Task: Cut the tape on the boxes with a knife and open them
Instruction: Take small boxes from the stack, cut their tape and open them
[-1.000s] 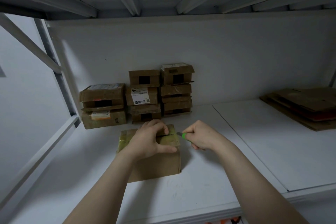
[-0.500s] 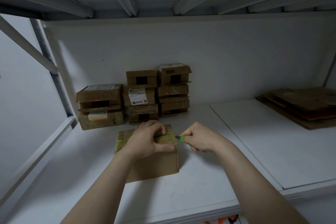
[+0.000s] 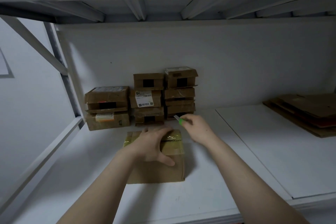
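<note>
Beyond box (image 3: 163, 165), knife (image 3: 179, 119) in right grip (image 3: 197, 129)

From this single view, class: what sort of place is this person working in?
Probably a stockroom or parcel storage area. A white metal shelving unit holds stacked taped parcels against its back panel, and flattened cardboard is piled at the right.

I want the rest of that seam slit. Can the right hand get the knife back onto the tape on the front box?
Probably yes. The right hand holds the knife just beyond the box; the left hand covers the left of the tape, leaving the right end bare.
</note>
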